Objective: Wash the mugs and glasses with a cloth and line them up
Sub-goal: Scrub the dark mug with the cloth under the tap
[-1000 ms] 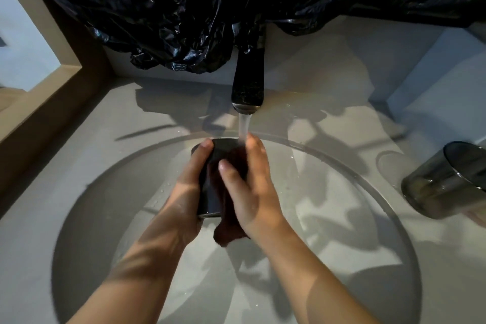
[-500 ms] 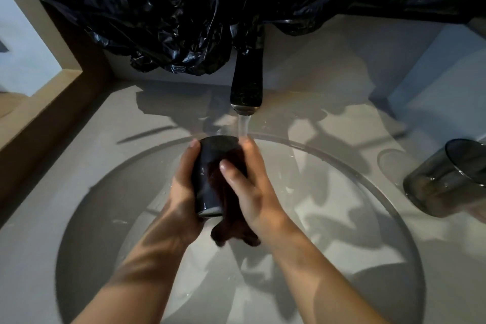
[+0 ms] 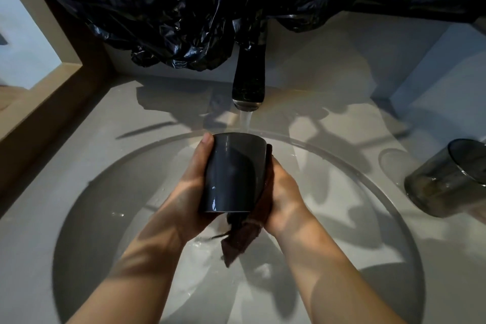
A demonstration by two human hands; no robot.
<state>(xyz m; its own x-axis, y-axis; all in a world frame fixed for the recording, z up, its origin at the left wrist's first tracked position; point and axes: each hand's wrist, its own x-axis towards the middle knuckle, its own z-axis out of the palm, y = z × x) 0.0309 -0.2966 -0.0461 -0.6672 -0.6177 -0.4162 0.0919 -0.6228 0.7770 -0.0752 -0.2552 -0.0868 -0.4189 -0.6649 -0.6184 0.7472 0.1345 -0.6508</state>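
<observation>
The left hand [image 3: 189,192] grip wraps the mug [image 3: 231,173] from its left side. The right hand [image 3: 284,197] grip clamps the cloth [image 3: 244,239] against the mug's right side.

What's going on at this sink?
A person is washing a dark mug over the basin, under the running tap. The left hand holds the mug by its side; the right hand holds a brown cloth against the other side. A smoky glass sits right of the basin, untouched.
</observation>
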